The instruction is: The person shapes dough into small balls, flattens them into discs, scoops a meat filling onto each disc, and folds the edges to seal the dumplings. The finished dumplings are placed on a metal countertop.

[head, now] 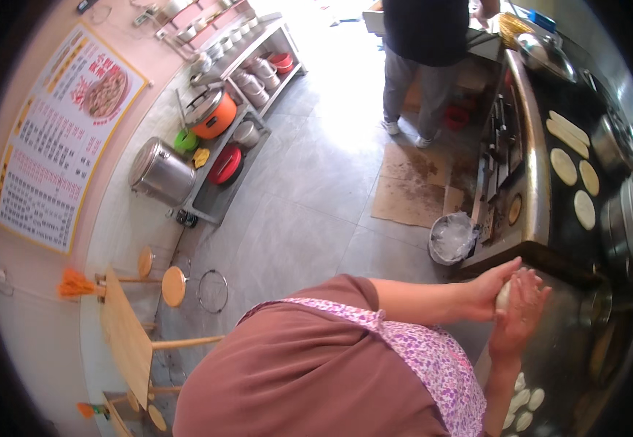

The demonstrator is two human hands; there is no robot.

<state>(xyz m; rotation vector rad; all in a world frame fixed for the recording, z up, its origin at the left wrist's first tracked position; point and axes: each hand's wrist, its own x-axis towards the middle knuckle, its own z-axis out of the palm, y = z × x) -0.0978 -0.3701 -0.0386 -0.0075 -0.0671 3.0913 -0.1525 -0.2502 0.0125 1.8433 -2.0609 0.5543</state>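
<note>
My left hand point(483, 295) and my right hand point(519, 319) are pressed around a pale lump of dough point(503, 299), which the fingers partly cover. They are above the front edge of a metal worktop point(554, 333). Nearer my right forearm, several small dough pieces point(524, 401) lie on that worktop. Beyond my left hand is a dark griddle point(565, 246) bearing round flatbreads point(585, 210) and long flat strips of dough point(567, 137).
A metal bowl point(595, 306) stands beyond my hands. Stacked round pans point(625, 218) line the griddle's far side. A lined bin point(451, 238) stands on the floor by the stove. Another person point(425, 38) stands at the stove's far end. Behind me is a wooden table point(125, 333).
</note>
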